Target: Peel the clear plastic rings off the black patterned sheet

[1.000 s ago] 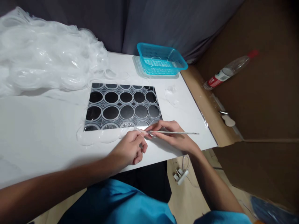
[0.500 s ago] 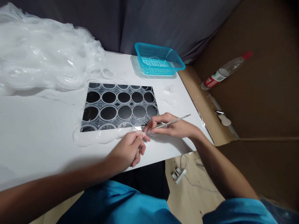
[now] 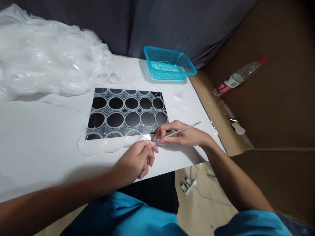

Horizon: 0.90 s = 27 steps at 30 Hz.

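Note:
A translucent sheet of joined oval rings (image 3: pixel 104 114) lies over a black rectangular mat (image 3: pixel 132 119), and its clear scalloped edge hangs past the mat's near side. At the near right part of that edge, my left hand (image 3: pixel 137 157) is closed, thumb and forefinger pinching the clear material. My right hand (image 3: pixel 183 132) is closed round a thin, pale, pen-like tool (image 3: pixel 188 127). The tool slants down to the left, its lower end at the left fingertips. Its exact tip is too small to make out.
A big heap of translucent ring sheets (image 3: pixel 49 59) fills the far left of the white table (image 3: pixel 44 141). Behind the mat stands a blue basket (image 3: pixel 169 77) with a ring inside. To the right are a clear scrap (image 3: pixel 180 101), a red-capped bottle (image 3: pixel 237 78) and a power strip (image 3: pixel 190 187) below.
The whole view has shifted slightly. Both hands keep nearly the same pose at the sheet's edge, the tool still in my right hand.

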Available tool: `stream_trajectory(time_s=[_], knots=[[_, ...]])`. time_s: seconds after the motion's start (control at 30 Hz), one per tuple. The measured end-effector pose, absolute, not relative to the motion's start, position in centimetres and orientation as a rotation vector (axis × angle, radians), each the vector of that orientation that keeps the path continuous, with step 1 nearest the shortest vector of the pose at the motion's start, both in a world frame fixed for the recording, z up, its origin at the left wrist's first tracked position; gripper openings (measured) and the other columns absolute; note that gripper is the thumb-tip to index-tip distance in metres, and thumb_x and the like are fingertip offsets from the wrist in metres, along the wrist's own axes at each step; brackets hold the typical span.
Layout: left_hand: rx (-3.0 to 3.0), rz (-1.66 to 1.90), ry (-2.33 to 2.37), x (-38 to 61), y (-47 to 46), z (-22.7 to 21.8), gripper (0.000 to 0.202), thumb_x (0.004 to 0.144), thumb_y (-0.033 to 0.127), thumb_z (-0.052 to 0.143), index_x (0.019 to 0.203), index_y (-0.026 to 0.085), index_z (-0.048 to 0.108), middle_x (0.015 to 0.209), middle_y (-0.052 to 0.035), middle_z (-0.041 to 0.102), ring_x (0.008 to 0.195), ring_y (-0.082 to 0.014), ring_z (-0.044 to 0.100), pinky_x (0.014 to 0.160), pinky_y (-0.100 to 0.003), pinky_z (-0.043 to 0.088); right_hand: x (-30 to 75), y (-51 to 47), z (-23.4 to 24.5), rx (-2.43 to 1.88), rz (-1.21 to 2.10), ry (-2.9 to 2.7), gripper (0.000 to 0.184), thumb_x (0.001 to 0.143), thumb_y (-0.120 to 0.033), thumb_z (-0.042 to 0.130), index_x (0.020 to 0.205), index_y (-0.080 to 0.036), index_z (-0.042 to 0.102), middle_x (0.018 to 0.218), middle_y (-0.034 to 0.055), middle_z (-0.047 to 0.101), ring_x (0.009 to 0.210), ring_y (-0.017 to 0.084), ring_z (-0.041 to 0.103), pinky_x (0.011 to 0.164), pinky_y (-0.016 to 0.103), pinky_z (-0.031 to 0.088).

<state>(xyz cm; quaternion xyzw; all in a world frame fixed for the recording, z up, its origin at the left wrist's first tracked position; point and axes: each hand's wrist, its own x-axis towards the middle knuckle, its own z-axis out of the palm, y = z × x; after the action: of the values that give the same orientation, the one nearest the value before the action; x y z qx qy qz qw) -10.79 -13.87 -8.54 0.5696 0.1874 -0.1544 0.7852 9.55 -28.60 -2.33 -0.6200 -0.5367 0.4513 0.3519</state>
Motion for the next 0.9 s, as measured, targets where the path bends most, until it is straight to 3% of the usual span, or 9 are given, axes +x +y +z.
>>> stream_trajectory(time_s=[0.47,0.63,0.77,0.9], knots=[[1.231,-0.349,0.420,-10.6,-13.6,-7.9,0.030,0.114,0.040,0.042,0.096,0.019,0.055,0.070,0.0047,0.056,0.033,-0.0042,0.046,0.033,-0.013,0.024,8.0,-29.7,-5.6,-1.541,0.908,-1.448,0.011,0.106,-0.026,0.073,0.097,-0.020,0.074,0.117,0.0062,0.078,0.112,0.019,0.072,0.099,0.038,0.058],[1.206,-0.345,0.476,-10.6,-13.6,-7.8,0.032,0.114,0.049,0.042,0.105,0.020,0.055,0.072,0.0057,0.056,0.033,-0.0044,0.045,0.033,-0.013,0.024,7.1,-30.6,-6.9,-1.586,0.802,-1.137,0.016,0.104,-0.031,0.077,0.095,-0.018,0.072,0.117,0.0080,0.080,0.108,0.019,0.077,0.092,0.035,0.060],[1.198,-0.363,0.481,-10.5,-13.7,-7.8,0.037,0.112,0.057,0.047,0.119,0.021,0.057,0.076,0.0053,0.059,0.034,-0.0058,0.048,0.032,-0.014,0.024,6.3,-30.9,-7.1,-1.565,0.641,-1.119,0.016,0.102,-0.024,0.079,0.090,-0.018,0.071,0.116,0.0083,0.082,0.105,0.019,0.079,0.087,0.031,0.061],[1.201,-0.362,0.463,-10.0,-13.9,-8.0,0.043,0.110,0.063,0.053,0.120,0.021,0.056,0.080,0.0040,0.063,0.034,-0.0062,0.050,0.031,-0.014,0.025,6.2,-30.5,-6.5,-1.559,0.537,-1.202,0.006,0.099,-0.020,0.081,0.095,-0.019,0.077,0.115,0.0075,0.082,0.102,0.018,0.079,0.086,0.030,0.061]])
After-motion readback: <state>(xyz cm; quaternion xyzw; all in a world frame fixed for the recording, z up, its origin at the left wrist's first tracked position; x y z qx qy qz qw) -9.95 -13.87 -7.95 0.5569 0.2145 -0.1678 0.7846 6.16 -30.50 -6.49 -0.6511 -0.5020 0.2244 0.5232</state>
